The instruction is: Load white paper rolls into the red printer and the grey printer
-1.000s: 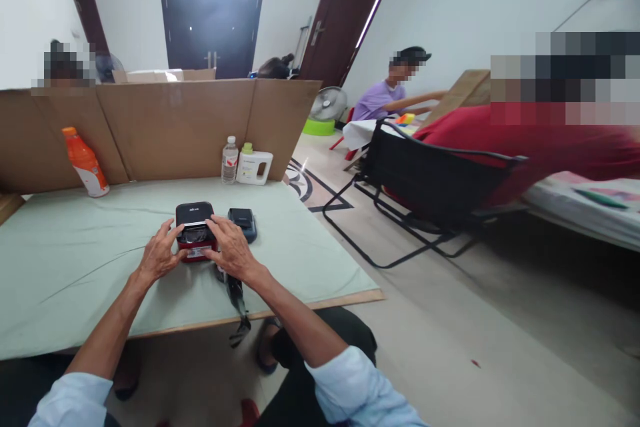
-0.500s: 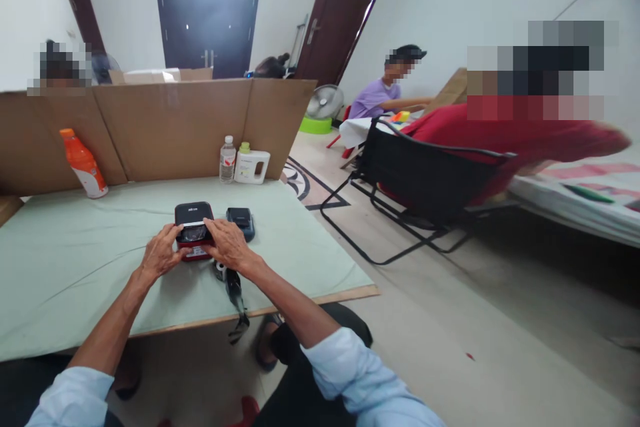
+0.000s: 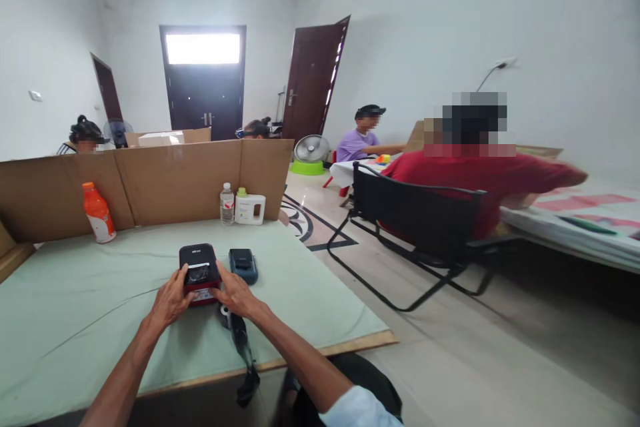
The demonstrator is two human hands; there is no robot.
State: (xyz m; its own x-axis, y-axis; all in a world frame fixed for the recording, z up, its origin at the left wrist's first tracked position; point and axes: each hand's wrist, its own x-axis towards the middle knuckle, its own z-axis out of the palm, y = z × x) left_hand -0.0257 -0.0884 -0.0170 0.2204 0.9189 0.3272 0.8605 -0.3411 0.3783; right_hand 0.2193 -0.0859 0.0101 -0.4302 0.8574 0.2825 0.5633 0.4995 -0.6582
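While both hands close on it from either side, a small black-and-red device sits near the middle of a green-covered bench. The left hand holds its left edge in a snug grip; the right hand clasps the right edge. A dark pouch lies just beside the device, and a black strap hangs over the bench's near edge. An orange bottle stands against a cardboard screen. Another person in red sits nearby.
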